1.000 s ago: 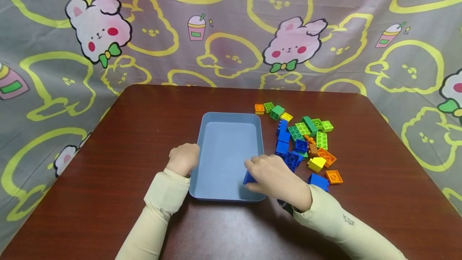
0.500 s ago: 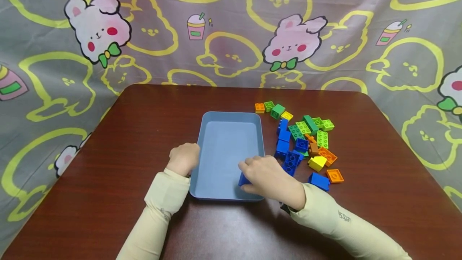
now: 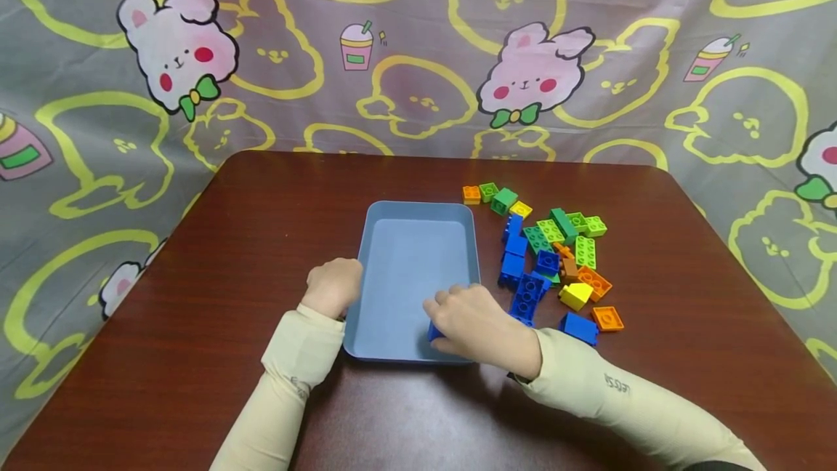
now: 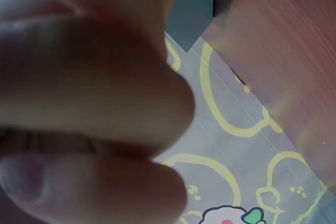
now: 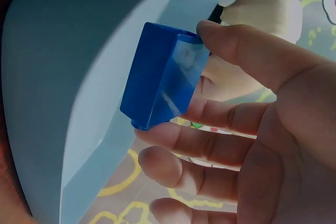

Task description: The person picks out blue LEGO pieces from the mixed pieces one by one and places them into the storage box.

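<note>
A grey-blue rectangular tray (image 3: 412,260) lies on the table, its floor bare where it shows. At its left wall my left hand (image 3: 333,288) has its fingers curled at the rim; in the left wrist view those fingers (image 4: 100,87) hide where they meet the tray. Over the tray's front right part, my right hand (image 3: 469,320) pinches a blue toy building brick (image 5: 155,77) between thumb and fingertips. The right wrist view shows the brick tilted, with the tray behind it. From the head view, most of this brick is covered by the hand.
Right of the tray lies a loose spread of toy bricks: blue bricks (image 3: 513,267) nearest, then green bricks (image 3: 538,240), a yellow brick (image 3: 576,296) and orange bricks (image 3: 608,319). A patterned cloth (image 3: 418,57) hangs behind the brown table (image 3: 288,216).
My right hand has moved a little left over the tray, carrying the blue brick. The left hand has stayed at the tray's left side.
</note>
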Available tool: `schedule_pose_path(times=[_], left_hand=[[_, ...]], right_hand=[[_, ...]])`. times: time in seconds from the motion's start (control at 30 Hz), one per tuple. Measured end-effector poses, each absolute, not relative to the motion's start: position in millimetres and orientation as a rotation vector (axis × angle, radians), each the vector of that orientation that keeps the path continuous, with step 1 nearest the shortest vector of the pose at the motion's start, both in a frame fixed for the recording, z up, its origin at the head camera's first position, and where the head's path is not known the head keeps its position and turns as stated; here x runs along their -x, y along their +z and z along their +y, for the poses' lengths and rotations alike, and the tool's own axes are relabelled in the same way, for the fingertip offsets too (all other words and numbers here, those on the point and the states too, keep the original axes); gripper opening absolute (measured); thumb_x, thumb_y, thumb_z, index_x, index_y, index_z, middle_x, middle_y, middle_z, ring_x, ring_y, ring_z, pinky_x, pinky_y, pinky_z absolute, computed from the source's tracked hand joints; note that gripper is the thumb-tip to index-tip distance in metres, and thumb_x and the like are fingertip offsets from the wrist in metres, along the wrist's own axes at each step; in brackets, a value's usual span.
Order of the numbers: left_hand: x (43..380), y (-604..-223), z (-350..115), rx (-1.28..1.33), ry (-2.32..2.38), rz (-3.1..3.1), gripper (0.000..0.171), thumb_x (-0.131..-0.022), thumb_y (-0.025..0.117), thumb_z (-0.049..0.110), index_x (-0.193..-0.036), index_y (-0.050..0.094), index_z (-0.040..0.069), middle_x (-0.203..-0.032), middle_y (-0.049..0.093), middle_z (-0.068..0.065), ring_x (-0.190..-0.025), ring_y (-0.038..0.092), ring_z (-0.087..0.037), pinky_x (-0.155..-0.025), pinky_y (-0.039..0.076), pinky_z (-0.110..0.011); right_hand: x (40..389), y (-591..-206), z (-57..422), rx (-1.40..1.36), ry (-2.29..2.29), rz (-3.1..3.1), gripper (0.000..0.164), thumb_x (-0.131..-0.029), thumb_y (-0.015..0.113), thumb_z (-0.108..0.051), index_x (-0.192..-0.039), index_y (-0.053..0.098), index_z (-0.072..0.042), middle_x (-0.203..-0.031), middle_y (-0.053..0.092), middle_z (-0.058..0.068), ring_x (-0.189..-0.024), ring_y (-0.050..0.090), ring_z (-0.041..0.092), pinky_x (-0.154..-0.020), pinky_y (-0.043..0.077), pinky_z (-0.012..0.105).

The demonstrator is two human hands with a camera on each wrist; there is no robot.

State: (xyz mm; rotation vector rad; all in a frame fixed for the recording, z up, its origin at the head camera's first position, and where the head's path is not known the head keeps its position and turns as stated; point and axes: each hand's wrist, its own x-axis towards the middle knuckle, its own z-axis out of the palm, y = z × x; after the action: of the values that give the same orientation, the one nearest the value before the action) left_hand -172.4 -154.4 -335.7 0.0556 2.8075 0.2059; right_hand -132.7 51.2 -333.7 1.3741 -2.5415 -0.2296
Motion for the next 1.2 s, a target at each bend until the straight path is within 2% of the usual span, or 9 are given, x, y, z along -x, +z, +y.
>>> schedule_pose_path(times=[0.2,0.87,1.2], left_hand=[[171.8,-336.7,-154.7,-0.050,0.222,2.803,0.030,-0.088,0.044,0.006,-0.061,0.057,0.007,-0.050,0.052,-0.007,-0.046,0.052,-0.019,-0.047,0.042,-0.037],[169.8,-335.4,-153.7,-0.058,0.199,2.827,0.026,-0.088,0.043,0.003,-0.069,0.061,0.006,-0.056,0.053,-0.008,-0.049,0.053,-0.020,-0.048,0.043,-0.040],[171.8,-336.6,-152.5,-0.048,0.202,2.838,0.027,-0.088,0.043,0.007,-0.069,0.061,0.006,-0.058,0.053,-0.008,-0.051,0.053,-0.021,-0.049,0.043,-0.040]], right_hand=[[130.8,-338.6,45.4,-1.406,-0.263,-2.492,0.035,-0.069,0.072,-0.041,-0.067,0.051,-0.012,-0.053,0.041,-0.004,-0.044,0.040,0.010,-0.035,0.030,0.021],[134.0,-344.4,30.7,-1.457,-0.359,-2.514,0.030,-0.070,0.070,-0.040,-0.071,0.054,-0.014,-0.055,0.044,-0.003,-0.045,0.042,0.010,-0.035,0.030,0.023],[135.2,-346.0,28.7,-1.473,-0.405,-2.534,0.030,-0.070,0.071,-0.040,-0.072,0.056,-0.013,-0.056,0.046,-0.003,-0.046,0.042,0.010,-0.035,0.031,0.024]])
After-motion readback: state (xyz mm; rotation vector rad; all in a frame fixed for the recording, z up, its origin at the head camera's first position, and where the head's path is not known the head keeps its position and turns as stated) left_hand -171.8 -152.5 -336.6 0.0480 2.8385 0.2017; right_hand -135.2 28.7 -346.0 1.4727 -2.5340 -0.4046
